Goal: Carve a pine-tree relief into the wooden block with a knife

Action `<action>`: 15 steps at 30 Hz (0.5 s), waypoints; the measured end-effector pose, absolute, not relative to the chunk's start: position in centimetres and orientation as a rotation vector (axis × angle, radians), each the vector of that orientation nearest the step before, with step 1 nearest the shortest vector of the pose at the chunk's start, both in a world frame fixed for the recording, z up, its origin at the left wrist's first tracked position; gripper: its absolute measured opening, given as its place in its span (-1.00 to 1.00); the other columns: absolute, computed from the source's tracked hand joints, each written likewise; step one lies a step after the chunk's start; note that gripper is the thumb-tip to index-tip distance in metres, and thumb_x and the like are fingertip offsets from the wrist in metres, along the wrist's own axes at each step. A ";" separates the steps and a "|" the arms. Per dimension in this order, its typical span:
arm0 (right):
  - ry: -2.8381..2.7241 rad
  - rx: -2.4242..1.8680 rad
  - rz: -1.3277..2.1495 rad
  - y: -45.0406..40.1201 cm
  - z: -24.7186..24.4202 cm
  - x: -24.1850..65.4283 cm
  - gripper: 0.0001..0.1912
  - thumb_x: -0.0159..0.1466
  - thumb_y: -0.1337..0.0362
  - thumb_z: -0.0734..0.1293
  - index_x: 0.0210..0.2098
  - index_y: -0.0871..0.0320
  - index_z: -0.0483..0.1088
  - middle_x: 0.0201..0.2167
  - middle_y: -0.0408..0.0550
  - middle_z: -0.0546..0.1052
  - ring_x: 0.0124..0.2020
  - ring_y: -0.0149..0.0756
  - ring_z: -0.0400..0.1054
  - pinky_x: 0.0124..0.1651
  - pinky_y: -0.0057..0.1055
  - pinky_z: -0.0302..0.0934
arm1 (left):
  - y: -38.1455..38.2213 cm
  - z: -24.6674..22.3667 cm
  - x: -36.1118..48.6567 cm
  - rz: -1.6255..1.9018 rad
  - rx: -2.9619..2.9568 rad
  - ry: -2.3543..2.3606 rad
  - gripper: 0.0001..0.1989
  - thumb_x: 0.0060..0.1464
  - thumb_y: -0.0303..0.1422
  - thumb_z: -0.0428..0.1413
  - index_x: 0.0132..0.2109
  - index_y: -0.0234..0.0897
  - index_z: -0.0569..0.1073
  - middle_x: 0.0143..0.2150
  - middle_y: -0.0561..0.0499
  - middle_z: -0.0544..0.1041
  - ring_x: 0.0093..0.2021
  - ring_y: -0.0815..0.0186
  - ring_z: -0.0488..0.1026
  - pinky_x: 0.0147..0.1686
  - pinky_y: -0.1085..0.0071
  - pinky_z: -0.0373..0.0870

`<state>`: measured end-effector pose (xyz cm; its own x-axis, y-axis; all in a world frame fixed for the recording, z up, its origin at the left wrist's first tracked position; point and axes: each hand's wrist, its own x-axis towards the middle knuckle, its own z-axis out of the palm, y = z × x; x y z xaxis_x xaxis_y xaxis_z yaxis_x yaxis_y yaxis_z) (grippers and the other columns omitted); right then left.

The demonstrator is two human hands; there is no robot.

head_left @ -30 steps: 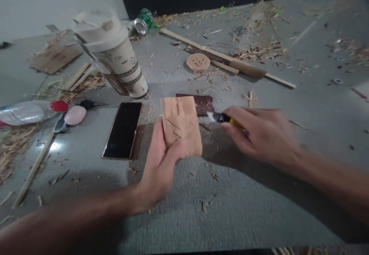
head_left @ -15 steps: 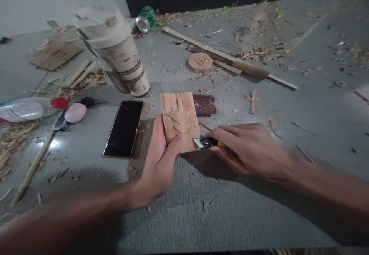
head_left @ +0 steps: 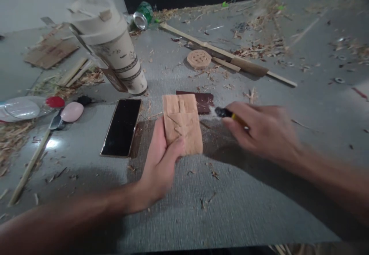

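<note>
A small carved wooden block [head_left: 184, 126] with cut lines on its face is gripped by my left hand [head_left: 161, 159], the thumb pressed on its lower front. My right hand [head_left: 259, 128] is closed around a black and yellow utility knife [head_left: 234, 119]. Its blade, blurred by motion, points left and is apart from the block's right edge. Behind the block lies a dark brown strip [head_left: 205, 103], partly hidden by it. A smartphone [head_left: 121, 128] rests on the table left of my left hand.
A tall patterned cup [head_left: 121, 55] stands at the back left, near a green can [head_left: 143, 15]. Wooden sticks [head_left: 198, 41] and a round wooden piece with holes [head_left: 199, 59] lie farther back. A bottle [head_left: 23, 109] is at far left. Wood shavings [head_left: 259, 51] litter the table.
My right hand has moved up and to the right with the knife, taking the blade off the block's lower right edge. My left hand still holds the block.
</note>
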<state>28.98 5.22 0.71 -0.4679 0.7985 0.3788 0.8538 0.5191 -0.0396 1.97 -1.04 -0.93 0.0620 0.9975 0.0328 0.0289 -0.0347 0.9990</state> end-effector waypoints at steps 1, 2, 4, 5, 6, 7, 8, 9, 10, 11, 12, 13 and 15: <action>-2.472 -1.301 -0.185 4.9 0.7 28.7 -0.51 0.66 -0.02 0.12 -0.16 0.10 0.52 -0.53 -0.11 0.47 -0.57 -0.30 0.22 -0.46 -0.31 -0.08 | -0.7 -1.0 2.1 1.177 1.252 1.197 -0.64 0.42 -0.33 0.16 0.30 -0.07 0.46 0.24 -0.07 0.60 0.27 -0.05 0.57 0.36 -0.15 0.57; -2.524 -1.214 -0.151 4.6 0.6 28.3 -0.52 0.67 0.00 0.12 -0.17 0.11 0.51 -0.52 -0.11 0.48 -0.57 -0.31 0.23 -0.46 -0.31 -0.07 | -0.4 -1.1 2.1 1.191 1.226 1.214 -0.65 0.42 -0.30 0.17 0.29 -0.06 0.46 0.25 -0.06 0.60 0.28 -0.04 0.57 0.38 -0.15 0.55; -2.581 -1.080 -0.100 4.0 0.6 27.6 -0.56 0.67 0.06 0.13 -0.21 0.11 0.48 -0.50 -0.13 0.49 -0.56 -0.33 0.25 -0.46 -0.31 -0.05 | 0.0 -1.3 2.2 1.200 1.195 1.213 -0.66 0.42 -0.26 0.19 0.28 -0.04 0.46 0.26 -0.06 0.60 0.29 -0.02 0.57 0.40 -0.14 0.54; -2.595 -1.031 -0.076 3.7 0.6 27.3 -0.58 0.67 0.09 0.14 -0.21 0.11 0.47 -0.49 -0.13 0.50 -0.56 -0.33 0.27 -0.45 -0.31 -0.04 | 0.0 -1.3 2.2 1.202 1.181 1.204 -0.66 0.42 -0.26 0.19 0.28 -0.04 0.46 0.27 -0.06 0.59 0.30 -0.02 0.57 0.39 -0.12 0.55; -2.602 -0.999 -0.054 3.5 0.7 27.0 -0.60 0.67 0.10 0.16 -0.21 0.11 0.46 -0.49 -0.14 0.50 -0.54 -0.34 0.29 -0.45 -0.31 -0.03 | 0.1 -1.4 2.2 1.201 1.168 1.193 -0.65 0.42 -0.26 0.19 0.29 -0.04 0.46 0.28 -0.07 0.59 0.31 -0.02 0.56 0.38 -0.11 0.55; -2.609 -0.972 -0.029 3.3 0.7 26.8 -0.62 0.67 0.11 0.16 -0.20 0.11 0.46 -0.48 -0.14 0.51 -0.53 -0.34 0.30 -0.43 -0.31 -0.02 | 0.0 -1.4 2.1 1.199 1.160 1.182 -0.65 0.42 -0.27 0.19 0.29 -0.05 0.46 0.28 -0.08 0.59 0.31 -0.02 0.56 0.37 -0.10 0.56; -2.622 -0.950 -0.001 3.1 0.7 26.7 -0.63 0.67 0.12 0.17 -0.19 0.11 0.46 -0.46 -0.14 0.52 -0.52 -0.34 0.32 -0.42 -0.31 -0.01 | 0.0 -1.4 2.1 1.198 1.159 1.174 -0.65 0.42 -0.27 0.19 0.29 -0.05 0.46 0.28 -0.08 0.59 0.31 -0.02 0.56 0.36 -0.09 0.58; -2.637 -0.928 0.023 3.0 0.7 26.6 -0.64 0.67 0.12 0.17 -0.18 0.11 0.46 -0.44 -0.13 0.54 -0.50 -0.34 0.33 -0.41 -0.31 0.00 | -0.1 -1.3 2.1 1.197 1.165 1.174 -0.65 0.43 -0.28 0.19 0.29 -0.05 0.46 0.28 -0.08 0.59 0.31 -0.02 0.56 0.34 -0.08 0.59; -2.650 -0.912 0.034 2.9 0.7 26.6 -0.63 0.67 0.12 0.17 -0.18 0.11 0.46 -0.42 -0.13 0.55 -0.49 -0.35 0.34 -0.40 -0.31 0.00 | -0.2 -1.3 2.1 1.193 1.177 1.178 -0.64 0.43 -0.28 0.19 0.30 -0.05 0.46 0.27 -0.08 0.60 0.30 -0.02 0.57 0.33 -0.08 0.60; -2.661 -0.907 0.022 3.0 0.7 26.7 -0.63 0.67 0.11 0.16 -0.17 0.10 0.46 -0.40 -0.13 0.57 -0.49 -0.35 0.34 -0.40 -0.31 0.00 | -0.4 -1.2 2.1 1.191 1.193 1.182 -0.64 0.43 -0.29 0.19 0.30 -0.05 0.46 0.26 -0.08 0.60 0.29 -0.01 0.57 0.32 -0.07 0.61; -2.664 -0.935 -0.013 3.2 0.6 26.9 -0.62 0.67 0.09 0.16 -0.17 0.10 0.46 -0.39 -0.12 0.58 -0.49 -0.35 0.34 -0.40 -0.31 -0.01 | -0.6 -1.2 2.0 1.186 1.206 1.184 -0.64 0.43 -0.29 0.19 0.31 -0.06 0.46 0.25 -0.08 0.60 0.28 -0.01 0.58 0.31 -0.07 0.62; -2.650 -0.998 -0.065 3.5 0.6 27.3 -0.62 0.67 0.08 0.17 -0.17 0.10 0.47 -0.39 -0.11 0.59 -0.49 -0.34 0.33 -0.41 -0.32 -0.02 | -0.9 -1.1 2.0 1.181 1.223 1.176 -0.64 0.44 -0.30 0.18 0.31 -0.06 0.46 0.24 -0.08 0.61 0.26 -0.01 0.58 0.30 -0.06 0.63; -2.561 -1.210 -0.197 4.4 0.7 28.2 -0.61 0.66 0.05 0.18 -0.16 0.09 0.49 -0.41 -0.09 0.59 -0.51 -0.32 0.29 -0.43 -0.32 -0.07 | -1.4 -1.0 1.9 1.149 1.264 1.124 -0.64 0.47 -0.30 0.16 0.33 -0.08 0.47 0.22 -0.09 0.62 0.22 0.00 0.60 0.29 -0.05 0.64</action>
<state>28.24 4.43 0.65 -0.5998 0.7305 0.3265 0.7719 0.6358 -0.0044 1.87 -1.41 -1.00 0.0998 0.9949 0.0167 -0.0047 -0.0163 0.9999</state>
